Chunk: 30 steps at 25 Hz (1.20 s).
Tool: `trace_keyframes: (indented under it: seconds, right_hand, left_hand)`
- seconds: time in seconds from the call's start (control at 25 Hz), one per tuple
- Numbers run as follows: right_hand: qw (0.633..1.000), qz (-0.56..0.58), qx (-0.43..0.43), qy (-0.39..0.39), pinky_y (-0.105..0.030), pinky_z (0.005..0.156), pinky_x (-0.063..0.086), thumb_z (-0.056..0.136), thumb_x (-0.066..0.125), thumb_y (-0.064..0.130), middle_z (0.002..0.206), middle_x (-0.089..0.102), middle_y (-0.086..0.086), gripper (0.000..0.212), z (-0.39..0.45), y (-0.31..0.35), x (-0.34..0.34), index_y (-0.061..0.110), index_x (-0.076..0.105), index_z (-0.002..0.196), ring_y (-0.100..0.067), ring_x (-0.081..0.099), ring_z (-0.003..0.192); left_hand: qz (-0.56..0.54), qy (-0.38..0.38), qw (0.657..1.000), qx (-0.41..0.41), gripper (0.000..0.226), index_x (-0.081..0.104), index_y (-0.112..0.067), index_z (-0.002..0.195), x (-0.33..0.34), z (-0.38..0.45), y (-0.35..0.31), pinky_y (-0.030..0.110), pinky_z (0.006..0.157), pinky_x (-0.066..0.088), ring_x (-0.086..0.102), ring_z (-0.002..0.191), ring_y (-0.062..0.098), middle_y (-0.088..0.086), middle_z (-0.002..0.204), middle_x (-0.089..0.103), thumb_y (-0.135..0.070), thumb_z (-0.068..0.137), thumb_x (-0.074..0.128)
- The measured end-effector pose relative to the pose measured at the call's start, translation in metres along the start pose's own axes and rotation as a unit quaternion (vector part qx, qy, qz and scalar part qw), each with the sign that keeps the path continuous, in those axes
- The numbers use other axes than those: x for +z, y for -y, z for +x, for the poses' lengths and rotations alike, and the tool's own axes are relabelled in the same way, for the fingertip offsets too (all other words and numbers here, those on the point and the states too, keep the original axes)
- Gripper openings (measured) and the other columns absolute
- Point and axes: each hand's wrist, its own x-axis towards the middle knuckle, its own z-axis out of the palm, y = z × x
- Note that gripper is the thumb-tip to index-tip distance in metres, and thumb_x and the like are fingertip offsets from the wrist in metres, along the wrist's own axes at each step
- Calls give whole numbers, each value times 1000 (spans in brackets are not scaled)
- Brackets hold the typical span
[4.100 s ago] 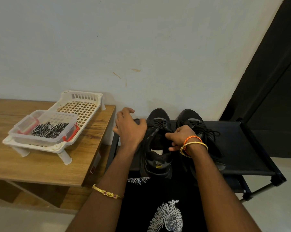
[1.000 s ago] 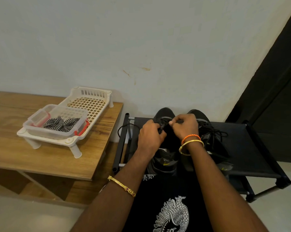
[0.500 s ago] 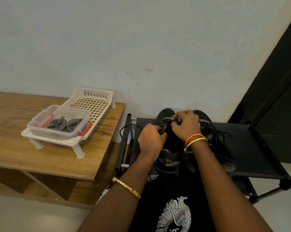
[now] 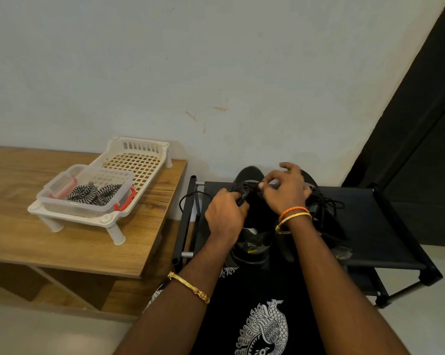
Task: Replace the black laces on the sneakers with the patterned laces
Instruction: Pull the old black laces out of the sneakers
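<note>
Two black sneakers (image 4: 252, 242) on a black shelf rack (image 4: 385, 226), side by side, long axes running toward the wall, toes at the far end. Left hand (image 4: 225, 216) and right hand (image 4: 285, 193) close together, both pinching the black lace (image 4: 244, 192) on the left sneaker. Patterned laces (image 4: 94, 194) lie in a clear container (image 4: 60, 185) on a white tray (image 4: 139, 162) on the tabletop (image 4: 37, 242).

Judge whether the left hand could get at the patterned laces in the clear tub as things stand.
Probably yes: the clear tub has no lid on and nothing stands between, but the left hand grips the black lace and must let go first.
</note>
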Motion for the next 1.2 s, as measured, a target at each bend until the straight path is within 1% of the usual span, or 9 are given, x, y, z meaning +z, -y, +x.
trace_keyframes:
  seconds: [0.12,0.28,0.44,0.56,0.68,0.84,0.96,1.04,1.2]
  right_hand:
    - [955,276,103,-44,-32,80,44,80,68,10,80,63,-1,25,12,-8,-22,24,57,62,-12,57,74]
    - [848,490,202,21,-30,68,46,94,45,1,65,67,-1,23,9,-1,-28,14,46,76,-17,63,70]
    - [997,57,6,60,-28,80,43,91,55,17,86,66,-9,14,2,4,-2,11,67,89,-25,61,86]
    - [970,-187,-79,130,-40,98,32,90,55,26,112,57,-8,19,-3,12,13,21,70,102,-27,48,113]
    - [971,-193,-69,120,-40,99,27,90,59,26,116,50,-6,16,-5,13,17,23,70,100,-26,42,117]
    - [996,-35,-32,76,-36,92,31,82,68,20,103,44,-2,4,-3,3,9,22,71,82,-15,43,99]
    - [984,170,22,36,-27,74,40,80,69,8,86,54,-8,16,3,-4,-4,19,65,69,-13,51,72]
    - [945,316,83,-9,-25,64,39,83,61,-2,72,59,-5,28,9,-7,-18,18,59,64,-13,52,65]
    - [779,583,229,13,-25,60,46,94,40,-1,69,69,-2,24,13,-8,-29,13,47,76,-19,64,69]
  left_hand:
    - [0,4,1000,0,26,69,-21,107,0,0,0,30,66,42,56,89,19,-1,98,51,-37,89,62]
    - [-2,0,1000,-10,28,68,-23,113,1,-1,-1,28,66,40,57,93,19,0,103,55,-37,89,62]
    - [-21,-7,999,-27,26,72,-23,103,3,-1,0,23,48,33,59,77,14,-2,88,64,-41,86,62]
    - [-33,-6,999,-26,25,73,-20,96,3,-1,1,21,46,27,58,75,14,1,85,62,-40,88,61]
    - [-28,-15,999,-18,29,71,-18,102,4,-1,3,21,49,27,55,81,14,3,92,59,-41,89,60]
    - [-26,-14,999,-20,29,71,-19,102,5,0,3,21,50,25,48,77,10,-1,90,54,-42,89,60]
    - [-30,-12,999,-19,27,71,-21,106,6,1,5,23,59,34,49,80,11,-2,93,54,-39,88,62]
    - [-39,-7,999,-19,26,72,-23,105,7,1,6,25,58,40,58,81,13,-1,93,62,-39,87,62]
    - [-61,2,998,-24,23,73,-24,102,7,2,6,22,53,39,62,78,14,0,89,67,-36,85,64]
